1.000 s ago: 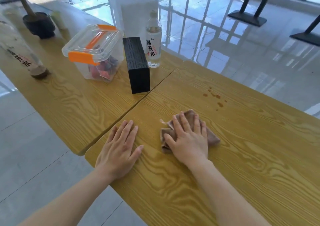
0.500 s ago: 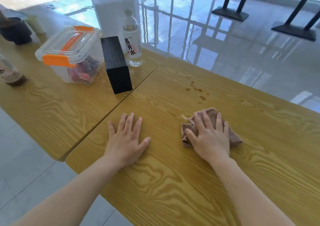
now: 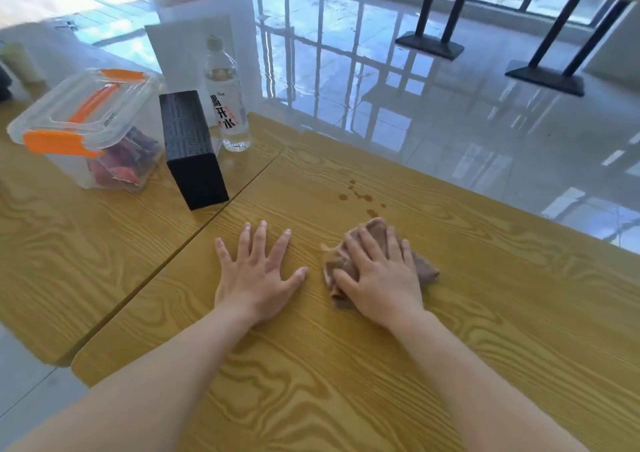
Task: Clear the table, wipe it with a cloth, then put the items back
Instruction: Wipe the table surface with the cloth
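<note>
My right hand [image 3: 379,275] presses flat on a crumpled brown cloth [image 3: 424,270] lying on the wooden table [image 3: 502,313]. A few brown drops [image 3: 356,193] stain the wood just beyond the cloth. My left hand [image 3: 258,271] rests flat on the table with fingers spread, holding nothing. On the adjoining table [image 3: 69,261] to the left stand a clear lidded box with orange clips [image 3: 86,126], a black rectangular box [image 3: 192,150] and a water bottle [image 3: 227,98].
A seam [image 3: 221,209] divides the two tables. A white upright card [image 3: 183,53] stands behind the bottle. Beyond the far edge lies glossy tiled floor with black table bases [image 3: 429,45]. The near left corner drops to grey floor.
My right hand slid the cloth to the right, then back a little toward the stain. The view shifted right, so the items on the left table sit further left.
</note>
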Tool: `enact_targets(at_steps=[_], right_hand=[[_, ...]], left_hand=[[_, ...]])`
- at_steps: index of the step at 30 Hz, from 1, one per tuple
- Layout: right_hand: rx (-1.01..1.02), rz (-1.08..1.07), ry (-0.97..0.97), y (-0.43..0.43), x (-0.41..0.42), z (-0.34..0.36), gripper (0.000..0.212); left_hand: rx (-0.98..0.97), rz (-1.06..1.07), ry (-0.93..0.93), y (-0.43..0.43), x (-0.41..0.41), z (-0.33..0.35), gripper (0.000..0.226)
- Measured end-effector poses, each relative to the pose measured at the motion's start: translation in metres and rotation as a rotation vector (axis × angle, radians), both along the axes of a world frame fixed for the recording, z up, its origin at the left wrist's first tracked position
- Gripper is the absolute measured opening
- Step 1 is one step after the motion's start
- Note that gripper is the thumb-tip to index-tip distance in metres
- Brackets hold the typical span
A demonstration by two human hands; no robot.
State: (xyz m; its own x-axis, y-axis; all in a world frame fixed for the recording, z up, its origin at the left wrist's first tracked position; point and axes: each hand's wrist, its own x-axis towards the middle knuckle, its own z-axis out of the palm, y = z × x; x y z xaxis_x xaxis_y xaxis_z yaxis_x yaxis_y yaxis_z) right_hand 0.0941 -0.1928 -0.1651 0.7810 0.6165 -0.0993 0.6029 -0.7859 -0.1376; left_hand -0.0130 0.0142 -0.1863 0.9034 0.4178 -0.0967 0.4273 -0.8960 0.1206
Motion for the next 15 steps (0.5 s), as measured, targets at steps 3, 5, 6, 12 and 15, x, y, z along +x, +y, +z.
enact_targets(at_steps=[3,5,6,12,15], right_hand=[[0.042,0.342,-0.068,-0.046,-0.046,-0.013,0.071],[0.006,0.272,-0.086,-0.075,-0.021,-0.016,0.069],[-0.01,0.164,-0.087,-0.079,0.001,-0.015,0.069],[0.01,-0.189,0.029,0.007,0.074,0.002,0.065],[0.027,0.152,-0.034,-0.014,0.031,-0.006,0.065]], left_hand=[[0.01,0.003,-0.012,0.002,-0.001,-0.004,0.085],[0.016,0.002,-0.031,0.003,-0.001,-0.006,0.084],[0.021,0.002,-0.041,0.003,-0.001,-0.008,0.084],[0.022,0.015,-0.06,0.002,0.0,-0.005,0.081],[0.014,0.016,-0.069,0.002,-0.001,-0.003,0.079]])
